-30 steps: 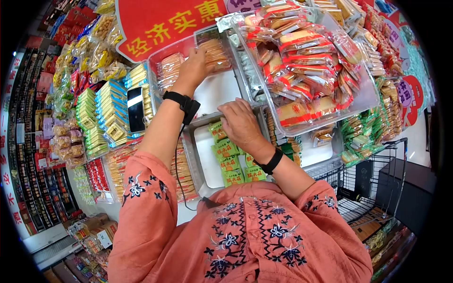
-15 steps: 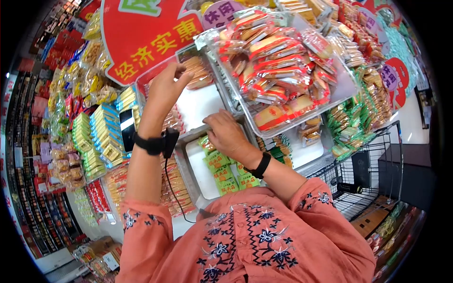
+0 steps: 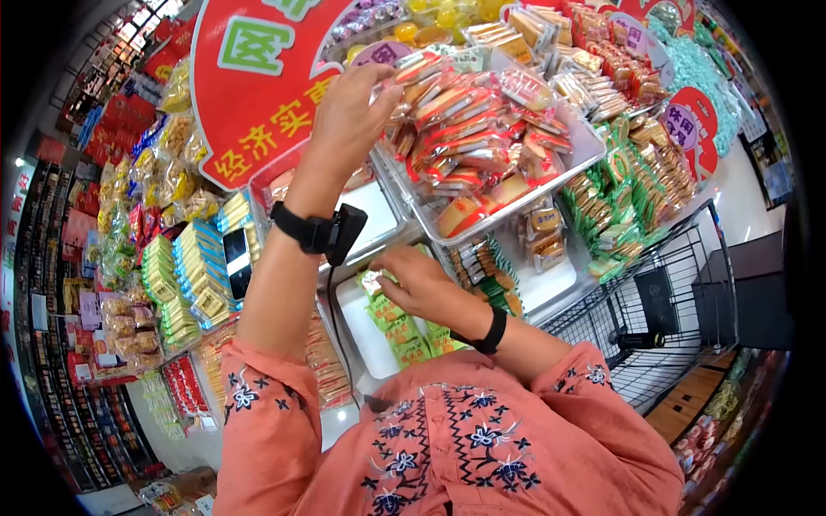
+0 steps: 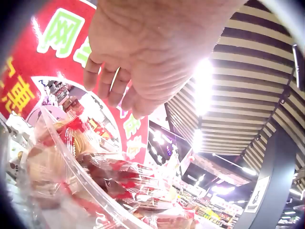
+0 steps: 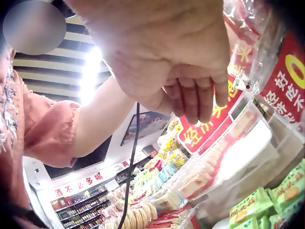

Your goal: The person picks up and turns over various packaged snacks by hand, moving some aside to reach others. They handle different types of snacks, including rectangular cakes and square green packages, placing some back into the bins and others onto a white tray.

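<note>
My left hand (image 3: 348, 116) reaches over the near-left rim of a clear bin (image 3: 516, 205) heaped with red-and-clear wrapped biscuits (image 3: 465, 129). In the left wrist view, its fingers (image 4: 112, 86) hang loosely above the red wrappers (image 4: 124, 176) with nothing in them. Lower down, my right hand (image 3: 422, 288) hovers by the back edge of a white-bottomed bin (image 3: 357, 322) with green biscuit packets (image 3: 400, 331). Its fingertips overlap a packet's pale end in the head view. The right wrist view shows its fingers (image 5: 190, 102) relaxed and bare, green packets (image 5: 250, 207) below them.
A red sign (image 3: 245, 95) stands behind the bins. A phone (image 3: 237, 262) lies on blue-wrapped biscuits to the left. At the right stands a wire shopping cart (image 3: 662, 301), beside green-wrapped biscuits (image 3: 619, 215). A black cable (image 3: 335, 331) hangs from the left wrist.
My left hand has left the bin of brown biscuits and moved right to the heaped red-wrapped ones. My right hand has come back slightly from the bin divider to the green packets.
</note>
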`<state>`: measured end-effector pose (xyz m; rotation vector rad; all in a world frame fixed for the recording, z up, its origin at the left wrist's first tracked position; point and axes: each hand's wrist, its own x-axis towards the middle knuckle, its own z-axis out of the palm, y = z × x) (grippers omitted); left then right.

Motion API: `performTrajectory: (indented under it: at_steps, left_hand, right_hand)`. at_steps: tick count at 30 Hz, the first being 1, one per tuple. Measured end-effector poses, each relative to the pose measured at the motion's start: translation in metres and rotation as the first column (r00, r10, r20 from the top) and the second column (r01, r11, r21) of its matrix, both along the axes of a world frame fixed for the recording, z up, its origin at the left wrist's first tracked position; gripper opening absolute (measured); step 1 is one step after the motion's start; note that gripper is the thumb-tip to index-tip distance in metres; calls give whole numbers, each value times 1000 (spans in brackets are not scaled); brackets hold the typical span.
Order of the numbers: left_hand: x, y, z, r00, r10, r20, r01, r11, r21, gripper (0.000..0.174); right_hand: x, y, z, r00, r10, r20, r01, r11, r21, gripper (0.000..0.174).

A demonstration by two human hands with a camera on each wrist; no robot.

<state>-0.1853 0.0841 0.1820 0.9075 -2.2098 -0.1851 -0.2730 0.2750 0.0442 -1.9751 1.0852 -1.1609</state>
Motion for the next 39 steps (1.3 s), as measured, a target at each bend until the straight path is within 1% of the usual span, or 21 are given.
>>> performTrajectory:
  at_steps: [3,4,7,10,13,16,19,22,25,26,29,32,35,38,39]
  left_hand:
    - [-11,-23,-6,999,28,27,-28,1000,-11,38]
    - [-13,-29,-7,997,31,67,-33,999,33,44]
    - [-16,-45,-10,992,14,128,-31,990,135,53]
    - [-20,-58,-14,991,-30,129,6,983,181,53]
    - [-26,-65,-14,990,-80,114,43,953,300,60]
    - [-34,-68,-11,985,-86,151,25,929,369,63]
    - [-40,-78,-18,979,-93,180,24,936,352,61]
    - [-42,-81,-22,979,-112,173,40,927,373,56]
    - [-44,-82,-23,968,-109,224,30,943,331,49]
    - [-45,-80,-23,969,-87,232,16,957,291,46]
    - [-46,-76,-22,971,-80,225,11,957,291,39]
    - [-44,-71,-20,949,17,315,-30,999,35,31]
    - [-44,-60,-15,966,85,246,-67,995,-79,27]
    - [-41,-46,-5,978,149,146,-128,982,-142,29]
    - [-37,-43,-3,989,127,80,-123,991,-51,30]
  right_hand:
    - [-7,9,5,1000,1,12,-1,1000,4,20]
    - [-7,11,7,998,-36,55,37,999,-22,18]
    - [-14,17,7,997,-32,77,33,999,-9,16]
    - [-18,22,8,997,-21,77,19,999,36,15]
    - [-20,23,3,998,-20,67,18,999,32,14]
    - [-23,25,3,997,-18,73,12,997,78,15]
    - [-26,26,1,997,-23,69,18,997,80,15]
    - [-31,28,-2,995,-48,92,40,995,89,15]
    - [-37,27,-3,999,-24,44,15,983,181,19]
    - [-37,28,-3,997,-41,58,31,986,164,18]
    - [-36,29,-4,994,-74,84,63,990,129,15]
    - [-36,29,-7,995,-71,73,60,989,135,16]
    - [-37,30,-7,997,-51,60,40,984,173,18]
    - [-40,31,1,999,-20,38,10,968,249,22]
    - [-41,33,7,999,-17,38,6,958,287,22]
